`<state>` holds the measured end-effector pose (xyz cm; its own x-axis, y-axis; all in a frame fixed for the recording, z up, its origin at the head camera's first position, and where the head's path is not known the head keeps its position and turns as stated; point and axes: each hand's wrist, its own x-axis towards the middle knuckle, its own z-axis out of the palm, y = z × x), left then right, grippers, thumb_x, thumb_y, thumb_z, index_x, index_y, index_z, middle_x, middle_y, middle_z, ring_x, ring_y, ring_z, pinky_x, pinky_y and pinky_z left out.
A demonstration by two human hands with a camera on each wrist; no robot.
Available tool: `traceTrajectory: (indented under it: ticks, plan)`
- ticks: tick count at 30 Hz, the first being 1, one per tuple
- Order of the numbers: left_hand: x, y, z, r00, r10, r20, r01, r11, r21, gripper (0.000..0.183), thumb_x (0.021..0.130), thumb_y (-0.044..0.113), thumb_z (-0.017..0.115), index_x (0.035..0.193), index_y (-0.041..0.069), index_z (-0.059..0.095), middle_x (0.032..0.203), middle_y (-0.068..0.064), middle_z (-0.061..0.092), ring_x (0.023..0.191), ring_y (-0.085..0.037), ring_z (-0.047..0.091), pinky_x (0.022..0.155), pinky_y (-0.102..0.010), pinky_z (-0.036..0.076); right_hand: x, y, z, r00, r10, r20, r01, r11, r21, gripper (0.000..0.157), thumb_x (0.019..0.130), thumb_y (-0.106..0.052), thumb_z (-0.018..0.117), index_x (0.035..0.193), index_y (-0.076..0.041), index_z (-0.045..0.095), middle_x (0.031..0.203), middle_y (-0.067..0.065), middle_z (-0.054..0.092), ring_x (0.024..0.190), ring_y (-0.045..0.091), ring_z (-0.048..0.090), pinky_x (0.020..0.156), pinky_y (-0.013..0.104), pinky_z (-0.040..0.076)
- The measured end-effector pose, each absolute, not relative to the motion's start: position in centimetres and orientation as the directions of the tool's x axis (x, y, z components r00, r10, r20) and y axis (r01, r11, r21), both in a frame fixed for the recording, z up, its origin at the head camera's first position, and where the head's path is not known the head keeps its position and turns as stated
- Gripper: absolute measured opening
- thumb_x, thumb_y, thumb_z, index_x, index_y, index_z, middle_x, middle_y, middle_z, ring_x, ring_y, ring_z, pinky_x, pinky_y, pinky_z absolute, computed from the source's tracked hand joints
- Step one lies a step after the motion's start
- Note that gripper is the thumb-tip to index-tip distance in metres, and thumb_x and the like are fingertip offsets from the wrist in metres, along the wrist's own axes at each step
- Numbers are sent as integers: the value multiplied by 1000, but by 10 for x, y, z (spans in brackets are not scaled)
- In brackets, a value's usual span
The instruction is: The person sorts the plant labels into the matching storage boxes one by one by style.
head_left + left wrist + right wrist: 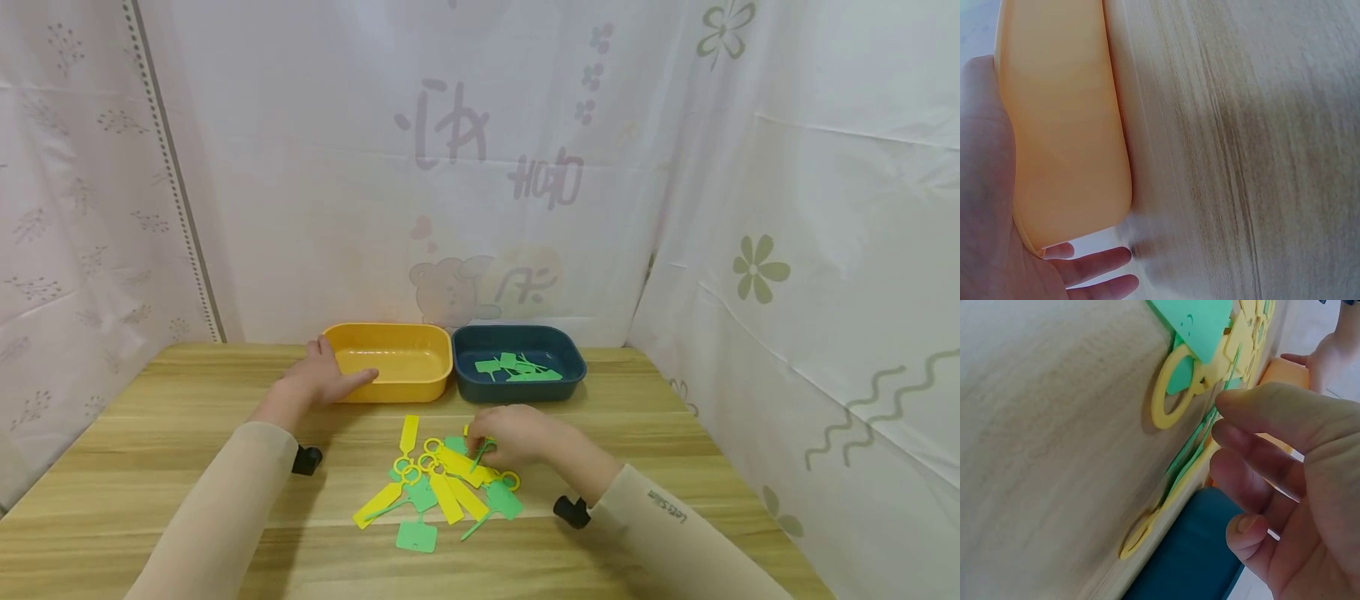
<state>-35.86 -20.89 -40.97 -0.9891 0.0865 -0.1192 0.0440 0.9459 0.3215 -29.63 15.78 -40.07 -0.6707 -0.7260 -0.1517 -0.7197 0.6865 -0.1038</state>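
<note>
My left hand [318, 377] rests on the left end of a yellow bin [429, 390], thumb over the rim. Its other fingers extend straight along the outside in the left wrist view. My right hand [513, 435] reaches into a loose pile of plastic tags. Its thumb and forefinger pinch the thin tail of a green cable-tie tag [480, 457]. Around it lie yellow tags with ring ends [446, 498] and flat green tags [416, 537], overlapping. A yellow ring [1161, 406] shows close to the fingers in the right wrist view.
A dark blue bin [517, 390] stands right beside the yellow one, with several green tags [534, 375] inside. Both bins are at the back of the wooden table [637, 417]. Patterned white curtains [300, 167] hang behind and on both sides.
</note>
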Motion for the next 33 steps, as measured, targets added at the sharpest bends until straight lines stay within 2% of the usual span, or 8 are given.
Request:
traceTrajectory:
  ticks: [4, 14, 20, 30, 33]
  plan:
    - [-359, -209, -410, -989, 87, -123, 44, 946, 320, 143, 96, 93, 39, 164, -21, -12, 173, -47, 0, 139, -66, 52, 117, -68, 48, -297, 157, -404, -654, -741, -151, -739, 669, -83, 11, 99, -19, 83, 101, -30, 80, 106, -12, 72, 92, 6, 61, 94, 32, 59]
    - [-357, -210, -408, -989, 84, -119, 39, 940, 338, 143, 95, 94, 41, 164, -20, -13, 174, -46, -1, 141, -67, 49, 117, -70, 47, -297, 154, -407, -644, -753, -134, -754, 655, -56, 9, 99, -23, 83, 96, -29, 78, 100, -14, 70, 88, 2, 60, 88, 28, 57]
    - [-359, -210, -410, -990, 85, -115, 41, 940, 339, 143, 95, 94, 40, 164, -20, -13, 174, -46, -1, 141, -67, 48, 117, -70, 46, -295, 150, -400, -641, -762, -98, -755, 648, -102, 7, 102, -24, 78, 97, -29, 76, 94, -17, 68, 85, 4, 59, 86, 27, 56]
    - [-358, -210, -410, -990, 88, -111, 45, 938, 345, 144, 95, 95, 40, 164, -20, -12, 173, -46, 0, 142, -67, 48, 118, -70, 46, -299, 151, -382, -697, -716, -52, -706, 697, -126, 5, 102, -27, 76, 105, -27, 80, 99, -18, 69, 89, 5, 62, 89, 29, 58]
    - [-358, -210, -410, -990, 93, -110, 50, 939, 341, 144, 95, 95, 39, 164, -20, -11, 174, -46, 0, 142, -68, 48, 117, -70, 46, -302, 154, -378, -712, -701, -37, -688, 707, -161, 5, 102, -25, 75, 105, -25, 80, 98, -17, 69, 91, 11, 66, 87, 30, 58]
